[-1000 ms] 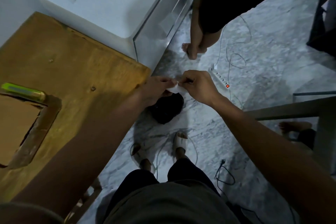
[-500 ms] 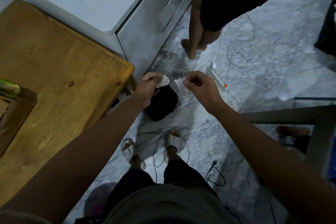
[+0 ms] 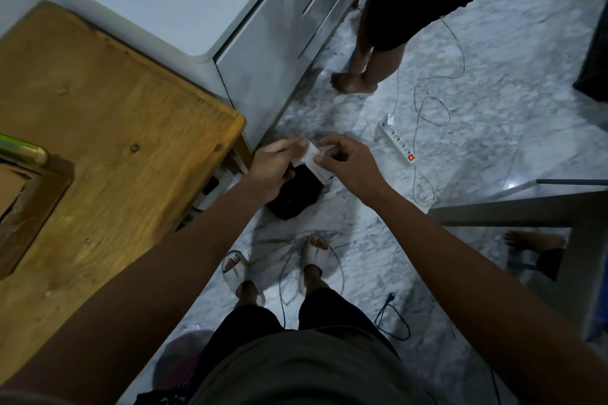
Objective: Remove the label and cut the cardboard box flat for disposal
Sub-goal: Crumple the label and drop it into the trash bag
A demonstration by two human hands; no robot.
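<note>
Both arms (image 3: 184, 273) are bare to the shoulder edge — no sleeves, watch or rings in view. A loose grey-olive shirt (image 3: 296, 368) hangs over dark shorts (image 3: 250, 319). On the feet, pale open-toed slides (image 3: 314, 255) — toes showing.

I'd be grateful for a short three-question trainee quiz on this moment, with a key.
1. True or false: the power strip's switch glows red.
2. What do the left hand and right hand hold between them?
3. The black bag lies: A on the wooden table; B on the floor below the hands.

Key: 1 true; 2 a white label scrap; 3 B.
</note>
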